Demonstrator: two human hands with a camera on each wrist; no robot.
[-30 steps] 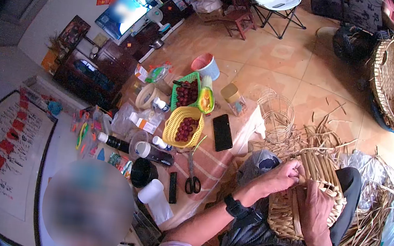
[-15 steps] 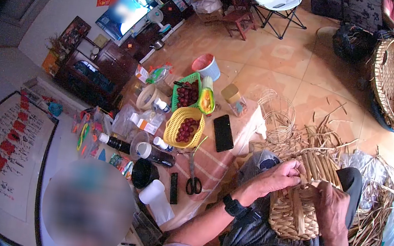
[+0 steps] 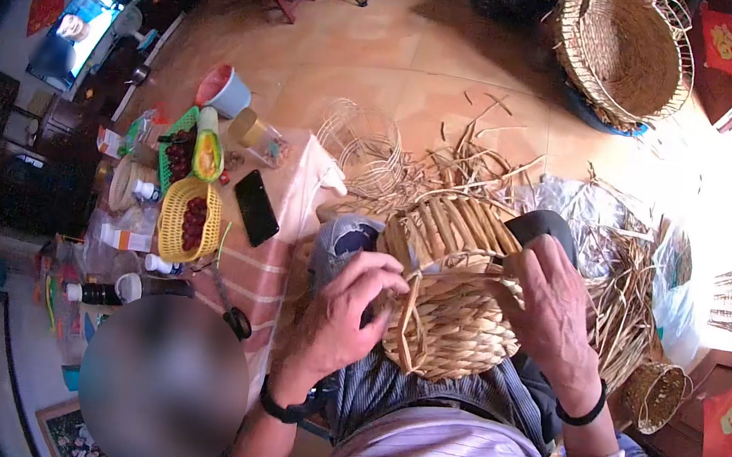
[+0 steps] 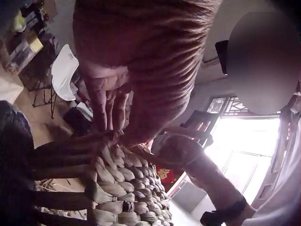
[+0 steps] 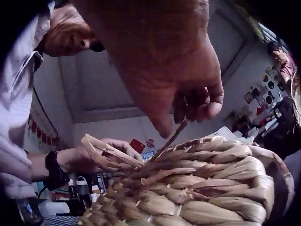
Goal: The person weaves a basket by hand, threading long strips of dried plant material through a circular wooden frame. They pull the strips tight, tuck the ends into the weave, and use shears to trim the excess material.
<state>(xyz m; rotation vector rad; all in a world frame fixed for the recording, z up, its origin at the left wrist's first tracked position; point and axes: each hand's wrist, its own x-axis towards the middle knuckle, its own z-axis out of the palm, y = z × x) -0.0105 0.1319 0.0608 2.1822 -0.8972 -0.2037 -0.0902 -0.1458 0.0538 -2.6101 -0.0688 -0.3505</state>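
A small woven straw basket [image 3: 454,333] rests on the person's lap, its braided side facing up. At its left edge is the left hand [image 3: 341,313], fingers bent; in the left wrist view this hand's [image 4: 141,61] thumb and fingertips meet on the basket's edge [image 4: 110,160]. Over the basket's right side, the right hand [image 3: 557,323] pinches a thin strand. The right wrist view has that strand [image 5: 169,143] running from the weave up to the right hand [image 5: 164,70]. A folded pale strip [image 5: 106,150] sticks up beside the left hand.
Left of the lap, a cloth-covered table [image 3: 255,260] holds a phone [image 3: 256,208], a yellow basket of fruit [image 3: 190,219], bottles and scissors. Loose straw [image 3: 467,163] and a wire-like coil [image 3: 362,149] lie beyond the knees. A big basket [image 3: 620,54] stands farther back.
The head view has swung to the right. The right hand has moved away from the left hand, drawing a strand out to the right. The left hand stays by the basket's edge.
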